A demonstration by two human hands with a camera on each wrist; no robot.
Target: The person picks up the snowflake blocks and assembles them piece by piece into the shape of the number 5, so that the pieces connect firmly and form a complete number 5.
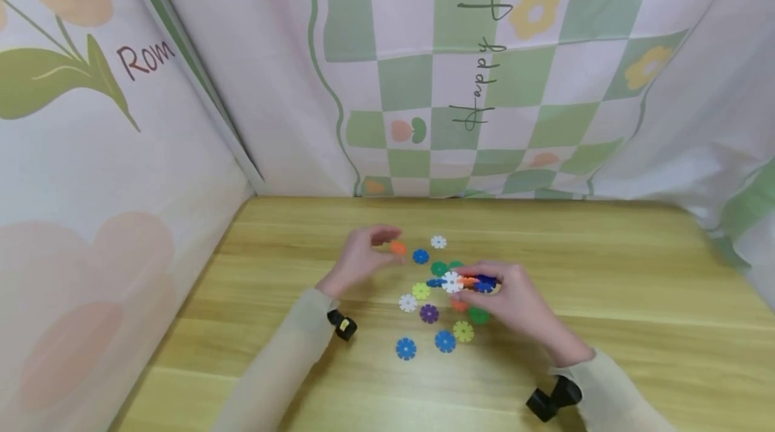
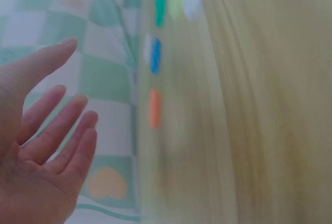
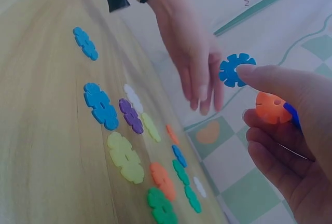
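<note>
My right hand [image 1: 514,294] grips a short chain of joined plastic snowflake discs above the table. A white disc [image 1: 451,282] faces up in it, with a blue disc [image 3: 236,70] at one end, an orange disc [image 3: 272,108] along it and a dark blue disc [image 1: 486,284] nearest the palm. Part of the chain is hidden by the fingers. My left hand [image 1: 360,258] is empty, its fingers loosely bent and thumb apart. In the head view its fingertips overlap a loose orange disc [image 1: 397,247]; the left wrist view shows that orange disc [image 2: 154,109] apart from the fingers.
Loose discs lie scattered under and between the hands: a purple one [image 1: 429,313], a yellow one [image 1: 463,332], a green one [image 1: 480,315], two light blue ones nearest me [image 1: 406,348] and several more. Patterned cloth [image 1: 406,82] hangs behind the wooden table [image 1: 303,217] and at its left.
</note>
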